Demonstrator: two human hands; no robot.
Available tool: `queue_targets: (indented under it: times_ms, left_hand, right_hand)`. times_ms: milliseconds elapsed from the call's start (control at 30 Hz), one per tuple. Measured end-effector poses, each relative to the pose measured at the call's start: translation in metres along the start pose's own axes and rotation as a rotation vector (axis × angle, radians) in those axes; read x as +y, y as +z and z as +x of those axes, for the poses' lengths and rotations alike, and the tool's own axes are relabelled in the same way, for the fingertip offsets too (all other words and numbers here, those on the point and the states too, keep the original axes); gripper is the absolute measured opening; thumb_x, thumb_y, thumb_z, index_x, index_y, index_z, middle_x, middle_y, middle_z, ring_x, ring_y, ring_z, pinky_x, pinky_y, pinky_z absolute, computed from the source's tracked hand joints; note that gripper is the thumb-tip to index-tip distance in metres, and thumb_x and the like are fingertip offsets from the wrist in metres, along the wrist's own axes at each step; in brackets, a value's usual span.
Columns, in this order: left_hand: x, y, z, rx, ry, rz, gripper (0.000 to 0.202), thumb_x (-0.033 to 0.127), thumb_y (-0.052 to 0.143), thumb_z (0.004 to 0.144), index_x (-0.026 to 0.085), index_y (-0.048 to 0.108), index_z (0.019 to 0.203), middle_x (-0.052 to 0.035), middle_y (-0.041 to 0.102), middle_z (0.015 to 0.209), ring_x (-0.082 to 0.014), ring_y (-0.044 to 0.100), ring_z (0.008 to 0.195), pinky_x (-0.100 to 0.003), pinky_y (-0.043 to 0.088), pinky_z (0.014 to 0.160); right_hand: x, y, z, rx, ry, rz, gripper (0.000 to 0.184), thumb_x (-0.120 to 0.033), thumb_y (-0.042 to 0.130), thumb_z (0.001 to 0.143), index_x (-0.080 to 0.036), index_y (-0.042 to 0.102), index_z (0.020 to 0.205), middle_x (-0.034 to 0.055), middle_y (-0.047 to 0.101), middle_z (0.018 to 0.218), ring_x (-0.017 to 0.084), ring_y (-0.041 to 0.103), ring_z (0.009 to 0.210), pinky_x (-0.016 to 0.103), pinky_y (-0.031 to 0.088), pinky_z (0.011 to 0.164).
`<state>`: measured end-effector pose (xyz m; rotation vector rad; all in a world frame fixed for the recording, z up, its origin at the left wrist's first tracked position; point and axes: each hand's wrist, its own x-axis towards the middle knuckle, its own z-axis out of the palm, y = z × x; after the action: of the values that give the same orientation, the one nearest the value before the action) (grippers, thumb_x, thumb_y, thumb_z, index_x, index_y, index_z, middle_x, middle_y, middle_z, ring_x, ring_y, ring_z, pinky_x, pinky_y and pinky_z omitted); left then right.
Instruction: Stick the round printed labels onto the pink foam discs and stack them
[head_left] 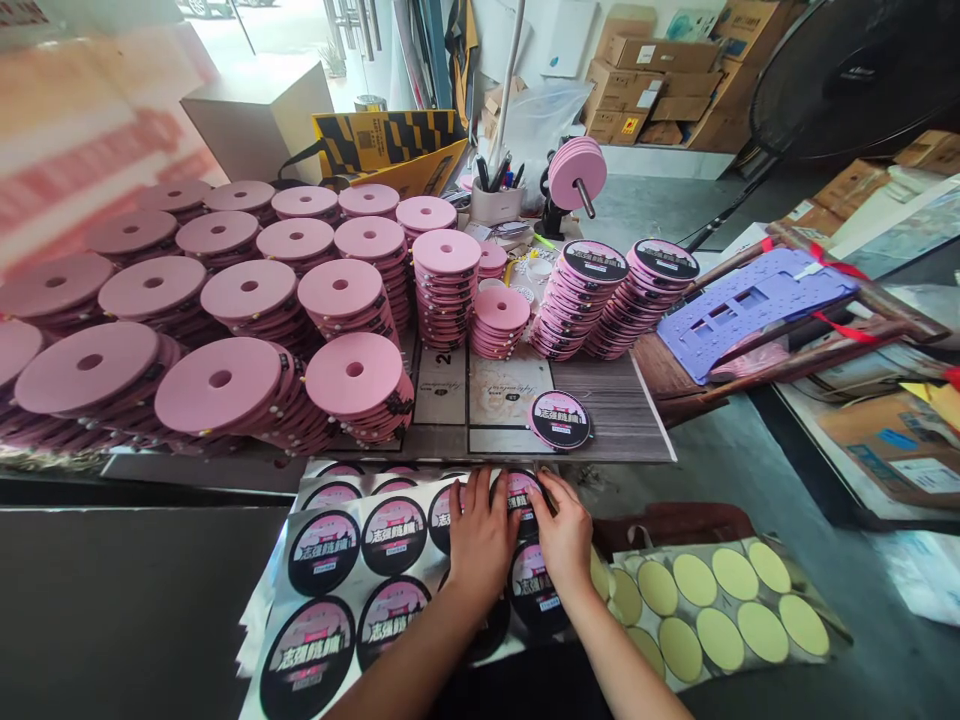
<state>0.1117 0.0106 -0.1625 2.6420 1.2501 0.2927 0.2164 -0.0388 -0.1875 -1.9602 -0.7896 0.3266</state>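
Observation:
A sheet of round stickers [360, 562], black and pink with white lettering, lies in front of me below the table edge, with more sheets under it. My left hand [484, 525] rests on its upper part, fingers stretched out and a little apart, covering some stickers. Bent fingers of my right hand [562, 525] close on the sheet's upper right edge, beside a round sticker [519, 500]; the exact fingertip contact is partly hidden. Just beyond, on the table, lies a pink disc with such a sticker on top [560, 420].
Many stacks of pink foam spools [356, 375] fill the table's left and middle. Two stickered stacks [592, 262] stand right of them. A backing sheet with yellowish circles [720, 600] lies at my right. Behind are a pen holder [496, 203], a spool stand [577, 175] and a fan [855, 75].

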Motion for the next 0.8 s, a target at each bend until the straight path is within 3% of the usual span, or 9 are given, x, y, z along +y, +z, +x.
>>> queue_targets:
  times_ms: [667,800]
  left_hand:
    - [0.0060,0.0004,0.0042,0.015,-0.027,0.007,0.044,0.023,0.050,0.081,0.014,0.047,0.124,-0.0150,0.053,0.122,-0.0292,0.047,0.113,-0.051,0.033,0.097]
    - [0.0052,-0.0041,0.0041,0.005,-0.036,-0.020,0.043,0.025,0.051,0.080,0.013,0.048,0.122,-0.0151,0.053,0.121,-0.0295,0.047,0.112,-0.051,0.034,0.096]
  right_hand:
    - [-0.0013,-0.0036,0.0078,0.028,-0.022,-0.011,0.028,-0.039,0.051,0.079,-0.016,0.066,0.072,0.0103,0.062,0.081,0.024,0.058,0.082,0.038,0.045,0.078]
    - [0.0037,-0.0038,0.0098,0.022,0.005,-0.012,0.029,-0.042,0.055,0.076,-0.015,0.066,0.081,0.0114,0.062,0.085,0.025,0.057,0.082,0.040,0.044,0.078]
